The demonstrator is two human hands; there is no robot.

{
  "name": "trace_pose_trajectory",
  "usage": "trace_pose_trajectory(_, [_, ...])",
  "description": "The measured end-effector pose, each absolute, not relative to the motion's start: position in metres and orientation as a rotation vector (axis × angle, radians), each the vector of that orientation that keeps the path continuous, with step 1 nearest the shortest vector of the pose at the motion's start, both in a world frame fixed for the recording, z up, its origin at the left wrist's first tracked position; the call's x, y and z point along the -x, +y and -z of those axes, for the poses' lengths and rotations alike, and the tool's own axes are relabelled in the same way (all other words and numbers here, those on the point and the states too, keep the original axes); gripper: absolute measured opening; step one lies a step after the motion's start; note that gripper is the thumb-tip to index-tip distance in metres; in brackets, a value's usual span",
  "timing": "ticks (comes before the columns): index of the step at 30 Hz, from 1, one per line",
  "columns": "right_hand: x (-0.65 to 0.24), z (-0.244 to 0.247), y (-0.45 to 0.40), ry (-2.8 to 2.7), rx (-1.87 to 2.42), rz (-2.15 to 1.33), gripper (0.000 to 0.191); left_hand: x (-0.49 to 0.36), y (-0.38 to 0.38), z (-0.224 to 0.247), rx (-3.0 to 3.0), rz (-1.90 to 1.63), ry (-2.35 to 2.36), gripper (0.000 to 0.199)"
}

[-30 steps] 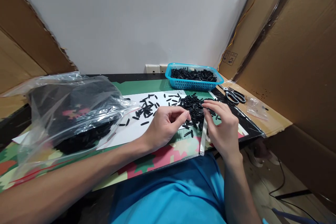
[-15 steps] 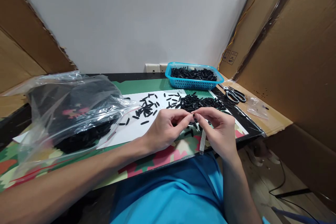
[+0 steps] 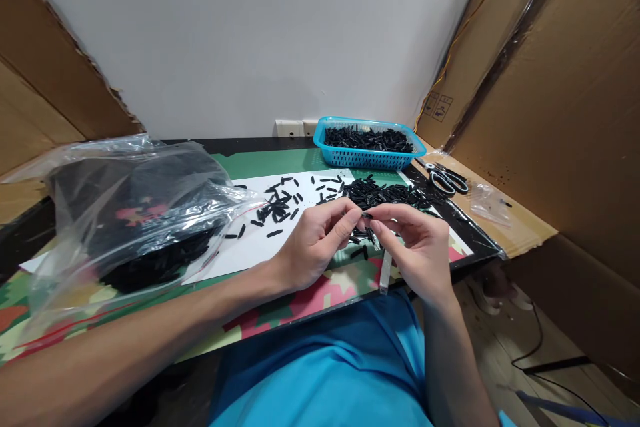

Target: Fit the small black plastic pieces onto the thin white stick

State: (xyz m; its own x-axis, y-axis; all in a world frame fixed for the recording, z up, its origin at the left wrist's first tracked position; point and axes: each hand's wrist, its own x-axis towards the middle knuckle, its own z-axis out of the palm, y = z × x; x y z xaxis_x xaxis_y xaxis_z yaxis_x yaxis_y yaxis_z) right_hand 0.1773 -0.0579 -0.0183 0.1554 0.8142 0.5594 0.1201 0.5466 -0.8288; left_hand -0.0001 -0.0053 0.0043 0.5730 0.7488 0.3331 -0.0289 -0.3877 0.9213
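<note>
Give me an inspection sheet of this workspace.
Surface: patterned mat with white sheet on top.
Job's things: small black piece pinched between both hands; loose black pieces piled behind; clear strip under the right hand.
Clutter: plastic bag of black pieces, blue basket, scissors, small clear bag.
Grippers: left hand, right hand, fingertips meeting.
Cables: yellow wire; black cable on floor.
Surroundings: white wall, cardboard boxes.

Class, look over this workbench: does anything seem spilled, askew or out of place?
Small black pieces lie scattered loose over the white sheet, away from the main pile. A clear strip juts over the table's front edge. Nothing looks damaged.
</note>
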Motion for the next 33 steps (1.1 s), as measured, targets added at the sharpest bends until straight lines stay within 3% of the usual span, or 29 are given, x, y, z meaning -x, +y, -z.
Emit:
trace_pose_trajectory(18, [-0.1753,0.0191,-0.0575,-1.321,0.895,-0.383,0.008,0.0003,-0.005,0.0004,-1.805,-0.973,0.545,0.022])
trace_pose_trajectory(33, [-0.1756,0.0183,-0.0588,-1.316,0.944,-0.403,0.006,0.0011,-0.0036,0.003,-1.795,-0.961,0.531,0.02])
